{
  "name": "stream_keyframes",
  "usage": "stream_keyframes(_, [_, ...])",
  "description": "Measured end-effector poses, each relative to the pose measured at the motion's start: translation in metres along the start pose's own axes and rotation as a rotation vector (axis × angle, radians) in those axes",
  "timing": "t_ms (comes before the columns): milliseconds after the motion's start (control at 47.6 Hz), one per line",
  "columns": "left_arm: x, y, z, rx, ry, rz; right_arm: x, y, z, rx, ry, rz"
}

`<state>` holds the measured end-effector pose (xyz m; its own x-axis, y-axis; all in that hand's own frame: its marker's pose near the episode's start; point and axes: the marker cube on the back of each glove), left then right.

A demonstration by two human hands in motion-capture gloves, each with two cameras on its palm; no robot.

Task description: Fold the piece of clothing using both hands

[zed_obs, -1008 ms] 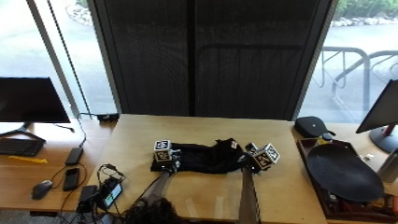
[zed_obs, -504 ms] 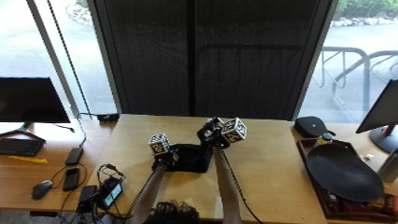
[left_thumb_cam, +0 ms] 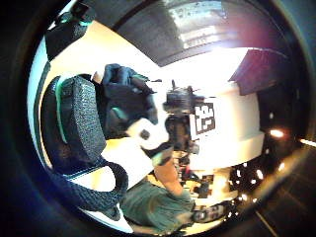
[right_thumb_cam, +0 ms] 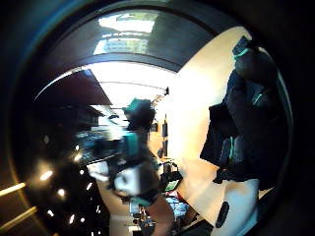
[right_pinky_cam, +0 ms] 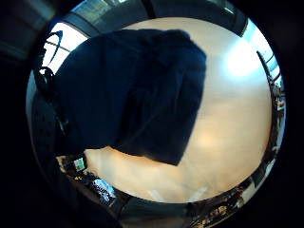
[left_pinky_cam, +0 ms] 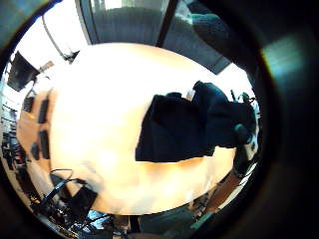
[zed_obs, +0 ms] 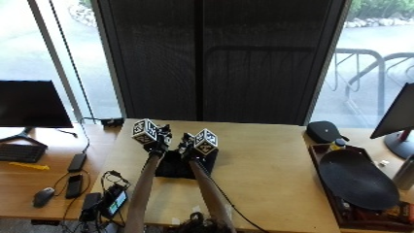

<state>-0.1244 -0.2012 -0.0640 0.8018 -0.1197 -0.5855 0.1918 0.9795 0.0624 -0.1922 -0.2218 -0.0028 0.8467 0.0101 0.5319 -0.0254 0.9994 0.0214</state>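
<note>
Dark garment folded small near the bench's left edge, both gloved hands over it.

From the outside view the black garment (zed_obs: 184,165) is seen as a compact, roughly rectangular bundle on the pale wooden bench (zed_obs: 271,170), nearer the left edge than the right, with the left hand (zed_obs: 158,141) at its far left corner and the right hand (zed_obs: 194,148) just beside it on top of the cloth. Finger state cannot be told there (the hands are small and partly covered). The right little finger side palm view adds what is missed above: soft, matte fabric (right_pinky_cam: 133,90) lying in doubled layers with a rounded folded edge on the smooth bench. In the left thumb side palm view curled gloved fingers (left_thumb_cam: 121,89) are seen bunched on dark cloth; whose they are cannot be told.
</note>
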Motion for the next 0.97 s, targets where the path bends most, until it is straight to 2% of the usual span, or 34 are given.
stream_keyframes(105, [0.016, -0.001, -0.005, 0.051, -0.016, 0.139, 0.003, 0.001, 0.04, -0.019, -0.007, -0.057])
stream_keyframes(210, [0.036, 0.0, 0.006, 0.021, 0.156, 0.314, -0.001, 0.014, 0.068, -0.187, -0.122, -0.102])
stream_keyframes(273, [0.039, 0.002, 0.013, -0.021, 0.219, 0.345, -0.003, 0.017, 0.077, -0.26, -0.213, -0.17])
stream_keyframes(294, [0.036, 0.003, 0.014, -0.029, 0.194, 0.322, -0.004, 0.02, 0.079, -0.301, -0.25, -0.179])
stream_keyframes(357, [0.017, 0.006, 0.013, -0.058, 0.02, 0.167, -0.004, 0.03, 0.078, -0.431, -0.351, -0.19])
stream_keyframes(399, [0.012, 0.012, 0.017, -0.138, 0.018, 0.095, -0.001, 0.035, 0.076, -0.485, -0.379, -0.214])
stream_keyframes(441, [0.013, 0.017, 0.022, -0.166, 0.022, 0.067, 0.005, 0.039, 0.072, -0.519, -0.362, -0.221])
stream_keyframes(525, [0.005, 0.013, 0.025, -0.058, -0.139, 0.055, 0.017, 0.043, 0.053, -0.525, -0.267, -0.289])
stream_keyframes(588, [-0.003, 0.02, 0.024, -0.075, -0.269, -0.037, 0.024, 0.045, 0.031, -0.545, -0.203, -0.41])
stream_keyframes(630, [-0.003, 0.024, 0.027, -0.111, -0.288, -0.072, 0.026, 0.046, 0.02, -0.543, -0.173, -0.491])
stream_keyframes(693, [0.009, 0.027, 0.033, -0.17, -0.203, -0.026, 0.026, 0.041, 0.003, -0.453, -0.026, -0.593])
stream_keyframes(756, [0.021, 0.026, 0.039, -0.193, -0.133, 0.047, 0.041, 0.042, -0.027, -0.362, 0.332, -0.492])
stream_keyframes(798, [0.019, 0.021, 0.042, -0.141, -0.206, 0.055, 0.057, 0.044, -0.052, -0.281, 0.617, -0.343])
stream_keyframes(840, [0.018, 0.016, 0.047, -0.1, -0.267, 0.056, 0.067, 0.045, -0.072, -0.206, 0.805, -0.24])
stream_keyframes(903, [0.014, 0.004, 0.06, -0.059, -0.317, 0.089, 0.074, 0.048, -0.097, -0.142, 0.942, -0.155])
stream_keyframes(966, [0.006, -0.011, 0.077, 0.005, -0.411, 0.127, 0.074, 0.049, -0.122, -0.075, 1.001, -0.102])
